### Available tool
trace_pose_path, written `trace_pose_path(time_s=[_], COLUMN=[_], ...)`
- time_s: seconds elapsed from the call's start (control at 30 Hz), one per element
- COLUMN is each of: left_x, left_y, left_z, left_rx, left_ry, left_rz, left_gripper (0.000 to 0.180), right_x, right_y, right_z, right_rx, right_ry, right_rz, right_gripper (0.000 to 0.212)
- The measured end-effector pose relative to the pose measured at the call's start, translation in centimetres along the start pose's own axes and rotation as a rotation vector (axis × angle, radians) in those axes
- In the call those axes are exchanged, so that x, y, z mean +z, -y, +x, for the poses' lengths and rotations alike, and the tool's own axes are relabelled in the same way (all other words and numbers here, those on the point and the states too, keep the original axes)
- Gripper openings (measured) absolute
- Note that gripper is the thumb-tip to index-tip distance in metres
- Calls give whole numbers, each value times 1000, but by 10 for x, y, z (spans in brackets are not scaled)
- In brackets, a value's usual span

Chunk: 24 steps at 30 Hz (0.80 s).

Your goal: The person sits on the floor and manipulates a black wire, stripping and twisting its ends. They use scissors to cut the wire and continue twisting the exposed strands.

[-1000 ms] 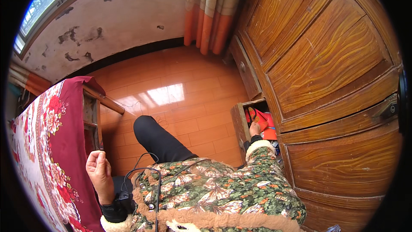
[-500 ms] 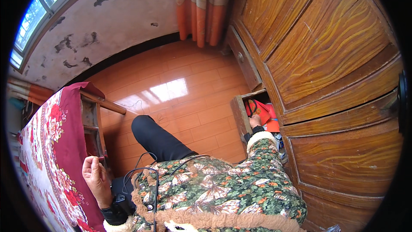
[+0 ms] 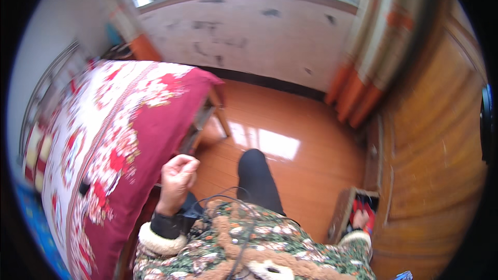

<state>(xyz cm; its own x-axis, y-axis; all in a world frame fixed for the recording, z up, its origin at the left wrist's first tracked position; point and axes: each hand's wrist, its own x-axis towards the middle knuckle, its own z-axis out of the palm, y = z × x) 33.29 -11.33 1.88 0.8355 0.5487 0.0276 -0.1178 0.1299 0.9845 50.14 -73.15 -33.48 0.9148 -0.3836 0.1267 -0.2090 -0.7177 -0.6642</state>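
Note:
My left hand (image 3: 179, 184) is raised in front of me, beside the bed's edge. Its fingers are curled in and pressed together; anything inside them is too small or hidden to make out. Down at the right, my right hand (image 3: 360, 219) reaches into an open wooden drawer (image 3: 340, 212) at the foot of the wardrobe. It rests on flat red things (image 3: 370, 223) that look like paper, somewhat blurred. Its fingers are mostly hidden, so I cannot tell whether they grip any of these.
A bed (image 3: 148, 145) with a floral, dark-red-edged cover stands on the left. The wooden wardrobe (image 3: 430, 166) rises close on the right, with a curtain (image 3: 363, 67) beyond it. Ahead are a stained wall (image 3: 249, 36) under a window and a shiny tiled floor (image 3: 311, 161). Black cables (image 3: 223, 197) hang across my front.
The view has swung left and up, bringing the bed and window further in. My left hand stays raised and curled beside the bed; my right hand remains in the drawer.

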Motion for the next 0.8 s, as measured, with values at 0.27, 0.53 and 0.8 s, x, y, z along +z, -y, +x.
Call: trace_pose_path(time_s=[0.27, 0.53, 0.8], left_x=[-51, -110, -162], left_y=[-14, -22, -24], left_z=[-36, -89, -147], left_rx=[68, 211, 298], left_ry=[-138, -351, -516], left_rz=[-165, -233, -272], left_gripper=[9, 5, 9], right_x=[-15, 62, 156], right_y=[64, 288, 615], right_z=[36, 28, -191], right_rx=[59, -635, -1460], right_ry=[-120, 8, 728], right_rz=[-333, 55, 402], right_gripper=[39, 30, 14])
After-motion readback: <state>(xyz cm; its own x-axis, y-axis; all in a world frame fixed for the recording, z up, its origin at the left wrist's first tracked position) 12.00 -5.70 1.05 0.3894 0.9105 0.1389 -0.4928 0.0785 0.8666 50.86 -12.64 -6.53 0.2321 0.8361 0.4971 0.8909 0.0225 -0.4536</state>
